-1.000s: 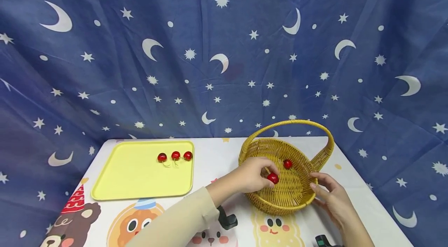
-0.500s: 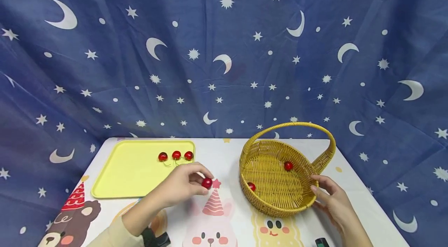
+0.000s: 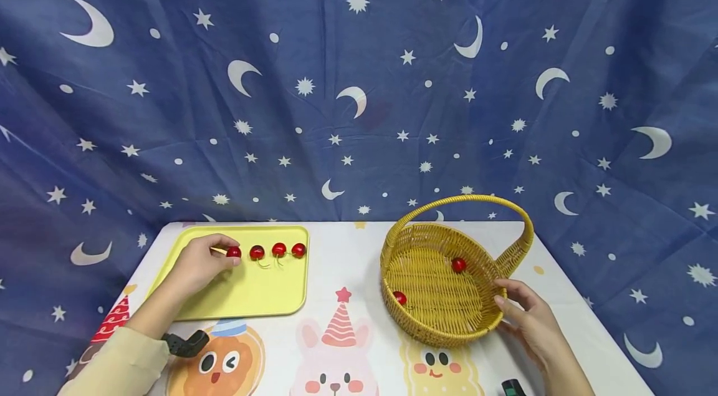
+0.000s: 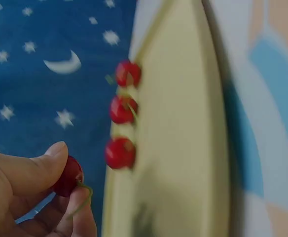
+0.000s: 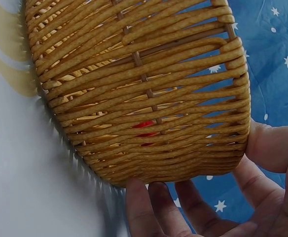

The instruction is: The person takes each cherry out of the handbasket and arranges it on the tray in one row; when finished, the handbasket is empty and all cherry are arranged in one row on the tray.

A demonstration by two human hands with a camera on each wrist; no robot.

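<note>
My left hand (image 3: 202,264) is over the left part of the yellow tray (image 3: 258,299). Between thumb and fingers it pinches a red cherry (image 4: 69,177), whose green stem hangs down in the left wrist view. Just right of it, three more cherries lie in a row on the tray, the nearest being a dark red cherry (image 3: 257,252). At the right, my right hand (image 3: 535,321) holds the side of a woven basket (image 3: 443,338), thumb at the rim and fingers against the outside. Inside are a cherry (image 3: 459,265) towards the back and another cherry (image 3: 399,297) at the left wall.
The basket's tall arched handle (image 3: 462,198) rises above its rim. A white tablecloth (image 3: 342,259) with cartoon prints covers the table. Behind the table hangs a blue curtain (image 3: 303,134) with moons and stars.
My left hand has moved left from the basket to the tray, carrying a cherry. A cherry at the basket's left wall, hidden earlier, now shows. My right hand has stayed on the basket.
</note>
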